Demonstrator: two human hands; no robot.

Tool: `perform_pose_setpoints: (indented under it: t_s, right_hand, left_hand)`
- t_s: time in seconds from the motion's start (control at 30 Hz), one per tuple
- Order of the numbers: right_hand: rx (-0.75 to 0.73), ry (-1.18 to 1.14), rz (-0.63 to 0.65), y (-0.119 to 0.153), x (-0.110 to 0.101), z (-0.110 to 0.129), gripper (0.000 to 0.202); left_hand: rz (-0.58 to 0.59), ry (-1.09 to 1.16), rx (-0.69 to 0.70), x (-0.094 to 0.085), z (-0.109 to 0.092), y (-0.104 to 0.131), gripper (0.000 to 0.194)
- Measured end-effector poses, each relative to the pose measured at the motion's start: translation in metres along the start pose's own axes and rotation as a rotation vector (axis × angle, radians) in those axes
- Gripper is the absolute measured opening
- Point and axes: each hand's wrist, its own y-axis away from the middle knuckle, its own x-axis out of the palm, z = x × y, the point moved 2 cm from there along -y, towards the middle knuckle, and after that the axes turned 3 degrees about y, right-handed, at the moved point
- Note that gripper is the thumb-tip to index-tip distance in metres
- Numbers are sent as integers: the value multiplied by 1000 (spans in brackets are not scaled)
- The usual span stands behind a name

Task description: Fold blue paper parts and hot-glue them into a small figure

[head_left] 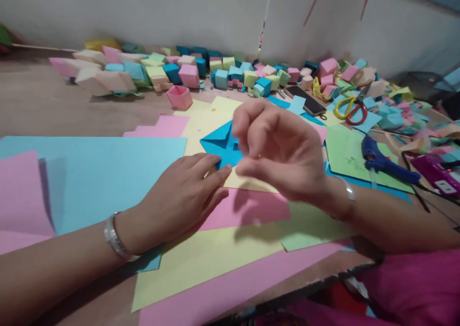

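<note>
Head camera is what I have up from my end. Where is the blue folded paper (222, 149)?

I see it at the middle of the view, lying on a yellow sheet (196, 122), its pointed corner toward the left. Part of it is hidden from me behind the right hand (283, 146).

How is the left hand (183, 185) posed?

Low and palm down, reaching in from the lower left. Its fingers are stretched forward and a little spread, the tips resting at the near edge of the blue folded paper; I see it pinching nothing. A bangle (117, 240) sits on that wrist.

And the right?

Raised, its shadow falling on a pink sheet (223, 213). The forearm comes in from the right, the palm faces left, the fingers are curled and the thumb points toward them. It's blurred, so I can't tell whether the fingertips pinch anything.

What do I get farther out?

A wide light blue sheet (108, 173) to the left. Beyond the right hand, a phone (307, 101) and scissors (358, 100); a glue gun (375, 153) over a green sheet (339, 149). Small paper boxes (189, 76) crowd along the wall (179, 10).
</note>
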Motion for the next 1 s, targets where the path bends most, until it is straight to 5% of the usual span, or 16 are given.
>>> perform_pose_setpoints:
  t_s: [0.13, 0.23, 0.5, 0.7, 1.0]
  right_hand:
    - [-297, -45, -400, -47, 2, -34, 12]
    - [-228, 32, -499, -59, 5, -56, 18]
    - [-382, 564, -95, -43, 27, -47, 33]
    - [-352, 685, 29, -34, 23, -25, 28]
    - [-610, 967, 175, -18, 34, -9, 12]
  left_hand:
    - [48, -124, 123, 2, 0, 1, 30]
    - [47, -140, 122, 1, -1, 2, 28]
    - [34, -67, 75, 1, -3, 5, 24]
    - [-10, -73, 75, -1, 2, 4, 23]
    - [-53, -90, -54, 1, 14, 2, 14]
